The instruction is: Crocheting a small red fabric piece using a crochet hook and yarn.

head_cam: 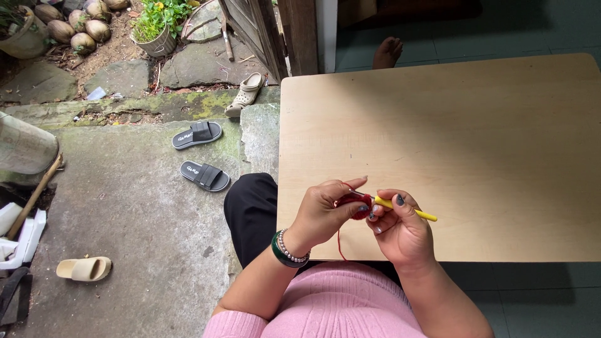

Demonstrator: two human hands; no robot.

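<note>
- Head view, the only one: two hands work close together above the near edge of one pale wooden desk (451, 138).
- The left hand (322, 213) is curled, its thumb and fingers pinching one small red crocheted piece (357, 203); the forefinger sticks out straight above it.
- The right hand (397, 228) is closed narrowly around one crochet hook (410, 209) with a yellow handle; the handle's end pokes out to the right past the thumb, and the tip goes into the red piece.
- The red piece sits between the two hands, just above the desk's near edge; whether it touches the wood cannot be told.
- One strand of red yarn (340, 244) hangs from the piece down over the desk's edge.
- Two bracelets circle the left wrist: one green bangle (280, 253) and one string of pale beads (291, 250), side by side.
- On the ground to the left lie four loose shoes: two dark slide sandals (201, 155), one beige clog (246, 92) near the doorway, and one cream slide (84, 268).
- One bare foot (387, 52) of another person shows beyond the far edge of the desk.
- One potted plant (158, 28) with yellow flowers stands at the top left, beside a heap of coconuts (78, 25); at least seven show.
</note>
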